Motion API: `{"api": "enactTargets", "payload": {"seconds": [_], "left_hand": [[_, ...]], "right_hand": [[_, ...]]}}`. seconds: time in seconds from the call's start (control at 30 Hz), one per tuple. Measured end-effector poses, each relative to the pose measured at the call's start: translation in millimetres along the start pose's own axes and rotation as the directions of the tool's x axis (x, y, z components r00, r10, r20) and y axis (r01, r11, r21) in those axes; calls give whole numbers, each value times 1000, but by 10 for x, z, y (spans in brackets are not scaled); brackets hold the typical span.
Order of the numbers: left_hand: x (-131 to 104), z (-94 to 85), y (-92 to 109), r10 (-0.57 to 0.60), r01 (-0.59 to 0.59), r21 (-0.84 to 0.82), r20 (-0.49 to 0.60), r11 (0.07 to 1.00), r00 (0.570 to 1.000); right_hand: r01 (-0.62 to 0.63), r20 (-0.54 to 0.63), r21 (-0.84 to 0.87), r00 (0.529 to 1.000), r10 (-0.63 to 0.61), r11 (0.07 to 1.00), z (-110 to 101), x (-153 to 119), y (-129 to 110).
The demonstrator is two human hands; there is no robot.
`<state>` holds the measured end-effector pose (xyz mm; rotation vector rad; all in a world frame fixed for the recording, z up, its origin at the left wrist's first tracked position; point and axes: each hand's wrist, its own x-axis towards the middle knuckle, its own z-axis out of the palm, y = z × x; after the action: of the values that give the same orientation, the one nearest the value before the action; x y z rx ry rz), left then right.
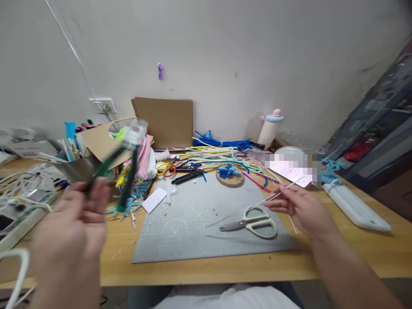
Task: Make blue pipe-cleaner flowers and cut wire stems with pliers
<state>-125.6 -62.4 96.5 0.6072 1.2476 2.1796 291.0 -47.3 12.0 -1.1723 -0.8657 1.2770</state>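
Plain pale-grey wall rises behind a light wooden table, where a flat grey cutting mat lies in front of the person. At the left, the forearm slants up from the lower corner and the left hand, blurred, is raised above the table, its fingers curled around one arm of the green-handled pliers. Their handles stand spread and the head points up and away. From the lower right, the other forearm angles inward; the right hand points leftward, thumb and fingers pinching thin white strands over the mat's right side. Just beside and below these fingertips, steel scissors with pale, looped handles rest on the mat, well apart from the left hand.
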Motion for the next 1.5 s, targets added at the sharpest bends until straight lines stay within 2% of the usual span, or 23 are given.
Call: {"api": "enactTargets", "payload": {"seconds": [0.03,0.07,0.1,0.17,0.27,0.37,0.47,0.53,0.6,0.67,0.7,0.73,0.77,0.83,0.9,1.03,1.1,1.13,1.17,1.2,1.23,1.37,1.5], "left_hand": [[-142,11,-180,-123,124,-15,46,992,991],[-291,27,-368,-259,260,0,107,966,960],[-436,46,-551,-395,389,68,176,919,902],[-673,88,-864,-529,466,270,249,842,811],[-814,140,-1140,-605,416,499,309,760,734],[-719,163,-1217,-629,334,622,342,709,699],[-527,173,-1187,-608,156,757,365,635,705],[-433,212,-1140,-551,-6,810,404,586,731],[-430,318,-1084,-469,-155,813,466,561,750],[-544,513,-1034,-391,-273,769,554,578,735],[-640,640,-1017,-363,-337,723,625,603,691],[-754,781,-1009,-326,-412,627,734,661,595],[-877,927,-1014,-294,-406,524,812,749,505],[-1117,1201,-1066,-222,-270,311,924,911,312],[-1301,1400,-1171,-163,-11,172,952,985,260],[-1429,1513,-1425,-168,117,136,925,984,340],[-1403,1481,-1497,-172,145,125,907,982,384],[-1382,1462,-1512,-173,158,118,900,980,400],[-1361,1444,-1515,-174,171,112,894,979,412],[-1344,1431,-1508,-175,182,107,891,977,419],[-1331,1422,-1495,-177,191,103,889,976,422],[-1332,1416,-1446,-185,214,99,883,972,431],[-1355,1421,-1436,-194,229,98,874,968,446]], "right_hand": [[30,-22,7,999,-30,1000,-112,-41,-43],[65,-45,5,997,-65,998,-212,-82,-93],[106,-71,-4,992,-106,994,-294,-121,-151],[193,-106,-41,975,-196,980,-382,-187,-298],[314,-87,-111,942,-324,943,-310,-227,-588],[353,10,-244,932,-362,903,-43,-181,-881],[311,199,-393,948,-250,865,289,-76,-1043],[336,308,-456,928,-208,824,478,4,-1050],[379,389,-515,903,-184,769,610,78,-1003],[419,425,-549,885,-190,723,682,133,-946],[433,437,-556,878,-193,710,703,152,-925],[441,450,-557,873,-191,704,719,163,-912],[446,464,-552,866,-185,704,734,166,-906],[452,492,-531,853,-173,717,767,153,-913],[451,509,-497,843,-172,741,793,127,-935],[394,533,-434,837,-122,810,666,163,-959],[357,459,-507,882,-105,784,447,285,-924],[325,356,-602,927,-120,729,300,371,-885],[235,191,-756,972,-137,611,136,465,-830],[69,5,-900,989,-147,431,-35,559,-757],[-34,-92,-935,985,-148,352,-205,646,-669],[-262,-282,-946,956,-85,191,-712,835,-230],[-301,-310,-944,950,-49,131,-861,872,106]]}}
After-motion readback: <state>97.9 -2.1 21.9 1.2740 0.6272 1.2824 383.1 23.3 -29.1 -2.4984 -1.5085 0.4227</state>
